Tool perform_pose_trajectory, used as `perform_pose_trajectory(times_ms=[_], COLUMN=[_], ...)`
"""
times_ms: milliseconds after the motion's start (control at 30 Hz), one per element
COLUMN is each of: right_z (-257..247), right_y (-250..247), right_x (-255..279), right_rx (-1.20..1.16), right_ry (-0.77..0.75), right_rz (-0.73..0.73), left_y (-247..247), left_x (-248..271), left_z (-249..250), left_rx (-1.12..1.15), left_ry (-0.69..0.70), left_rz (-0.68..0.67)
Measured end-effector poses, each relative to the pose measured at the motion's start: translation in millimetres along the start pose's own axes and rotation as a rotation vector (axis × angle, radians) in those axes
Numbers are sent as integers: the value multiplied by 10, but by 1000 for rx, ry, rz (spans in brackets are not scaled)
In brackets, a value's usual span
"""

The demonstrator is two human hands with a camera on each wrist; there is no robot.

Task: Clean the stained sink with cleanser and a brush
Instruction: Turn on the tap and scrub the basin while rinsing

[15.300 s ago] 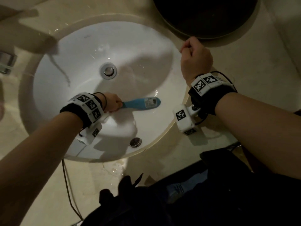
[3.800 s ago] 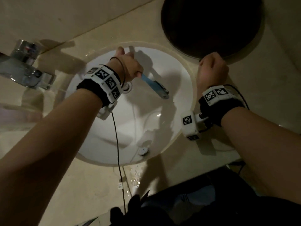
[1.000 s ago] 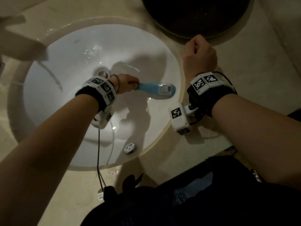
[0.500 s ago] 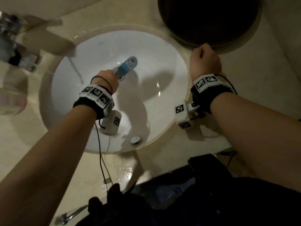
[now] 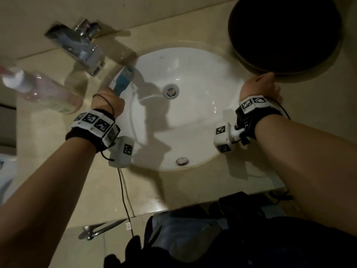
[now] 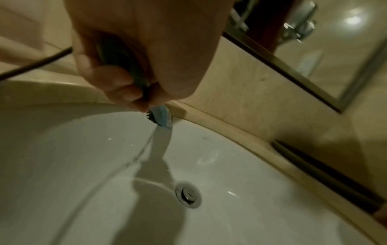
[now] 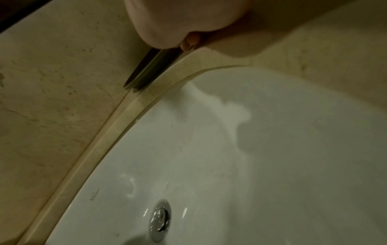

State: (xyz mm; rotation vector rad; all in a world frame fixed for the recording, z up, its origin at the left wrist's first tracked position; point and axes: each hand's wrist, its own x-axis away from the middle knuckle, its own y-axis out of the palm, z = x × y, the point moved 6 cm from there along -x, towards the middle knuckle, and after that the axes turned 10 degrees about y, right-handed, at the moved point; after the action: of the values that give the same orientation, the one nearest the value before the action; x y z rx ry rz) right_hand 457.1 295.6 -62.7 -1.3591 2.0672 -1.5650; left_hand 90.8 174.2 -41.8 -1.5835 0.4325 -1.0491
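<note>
Scrubbing step: a person works the far-left wall of the white sink [image 5: 193, 120], just under the rim below the faucet [image 5: 81, 47]; judged mid-scrub, with no clear stain visible in this dim light.
Bottle: a clear bottle [image 5: 40, 89] lies blurred at far left on the bench [image 5: 77, 190], untouched.
Left hand: the left hand [image 5: 108, 102] has its grip wrapped tight round the handle of the blue brush [image 5: 123, 80].
Brush axis: its long axis runs from the fist up and away toward the faucet, head at the far end; the left wrist view shows bristles facing into the basin.
Drain: the drain [image 5: 171, 91] sits well apart, right of the brush.
Right hand: the right hand [image 5: 259, 87] rests on the bench beside the dark round basin [image 5: 284, 33], fingers curled; whether they hold anything, cannot tell.
Next move: likely strokes along the rim line, needing firm pressure and bristles kept flat on the curve.
</note>
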Motion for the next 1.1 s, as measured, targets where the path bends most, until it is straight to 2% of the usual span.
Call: perform_pose_trajectory(times_ms=[233,367,467,533,600,667,733,800,833,900,933,967,1100], right_z=[6,20,-4,-5,1,-1,0,19,33,67,84,99,180], right_y=[33,54,63,69,77,72,28,-25,-52,-96,-105,-104,-55], right_x=[13,11,-3,-19,-23,-17,-24,-57,-70,-104,-125,-144,-198], right_rx=[-17,-53,-80,-119,-134,-151,-210,-299,-333,-353,-339,-314,-212], right_ry=[51,65,84,123,138,126,111,114,115,97,74,48,-40], right_rz=[-15,3,8,-13,-29,-28,-14,-5,1,26,37,41,33], left_y=[-173,-215,-170,-190,-270,-349,-342,-190,-74,186,297,391,665], left_x=[68,104,89,122,189,261,280,207,170,107,89,77,41], left_z=[-325,-472,-582,-574,-478,-341,-201,-76,-7,135,239,380,1024], left_rx=[-30,132,349,413,319,117,37,110,222,470,515,520,418], left_ry=[-14,-78,-143,-148,-44,121,244,281,262,155,122,142,401], left_rz=[72,71,-5,22,134,265,289,184,94,-80,-149,-209,-373])
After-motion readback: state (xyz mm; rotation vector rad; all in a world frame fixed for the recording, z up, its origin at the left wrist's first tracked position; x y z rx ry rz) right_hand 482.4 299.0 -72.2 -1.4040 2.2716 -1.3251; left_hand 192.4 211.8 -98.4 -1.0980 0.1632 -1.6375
